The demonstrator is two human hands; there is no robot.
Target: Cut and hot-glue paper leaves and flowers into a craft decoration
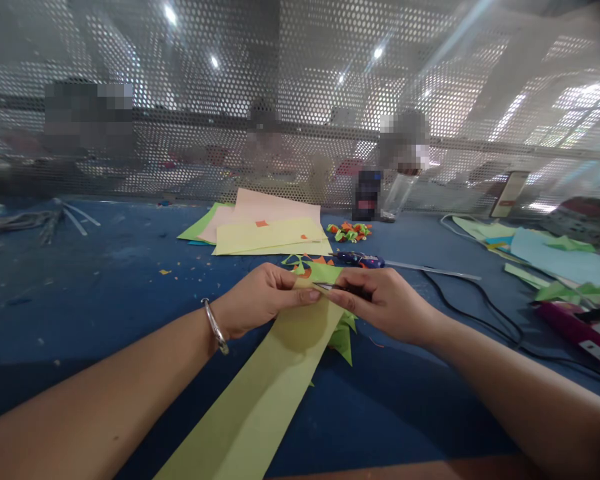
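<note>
A long pale yellow paper strip [260,393] runs from my hands down past the lower edge of the view. My left hand [260,297] pinches its far end between thumb and fingers; a silver bangle circles that wrist. In my right hand [380,300] is a pair of scissors [323,285], with pointed metal tips at the paper's edge close to my left thumb. Its handles are mostly covered by my fingers. Beneath and beyond the strip lie green paper scraps [341,343] and small orange cuttings.
Yellow and pink paper sheets [273,233] are stacked beyond my hands. To their right are a pile of curled paper bits [350,232], a dark blue tool [360,259] and a ruler [433,270]. A black cable [480,323] crosses the right side. Perforated metal [300,80] screens the back.
</note>
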